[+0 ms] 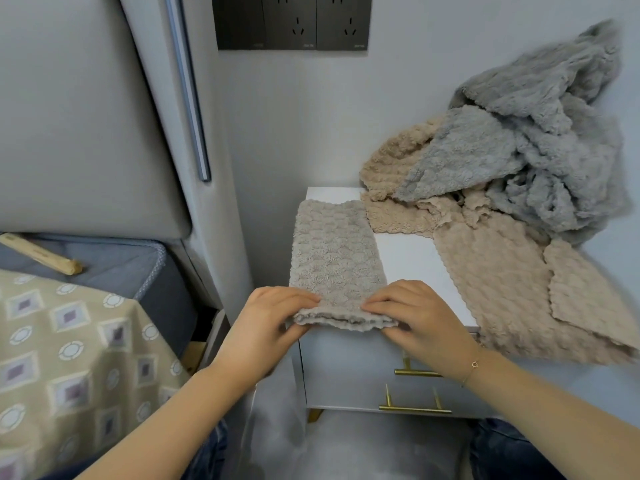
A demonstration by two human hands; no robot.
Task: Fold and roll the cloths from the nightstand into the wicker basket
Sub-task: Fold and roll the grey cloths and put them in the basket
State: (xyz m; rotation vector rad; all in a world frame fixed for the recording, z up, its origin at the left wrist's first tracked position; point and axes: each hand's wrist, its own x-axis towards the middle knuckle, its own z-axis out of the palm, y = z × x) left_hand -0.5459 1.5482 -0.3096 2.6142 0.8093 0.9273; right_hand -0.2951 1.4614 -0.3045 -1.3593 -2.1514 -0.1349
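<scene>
Two hands work the nightstand's (408, 258) front edge: your left hand (263, 327) and right hand (422, 323) each pinch the near end of a folded taupe cloth (332, 258) lying along its left side; beige cloths (485, 278) and grey cloths (540, 140) heap at the right.

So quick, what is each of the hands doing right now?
Left hand: pinches the folded cloth at its near edge.
Right hand: pinches the same edge.
</scene>
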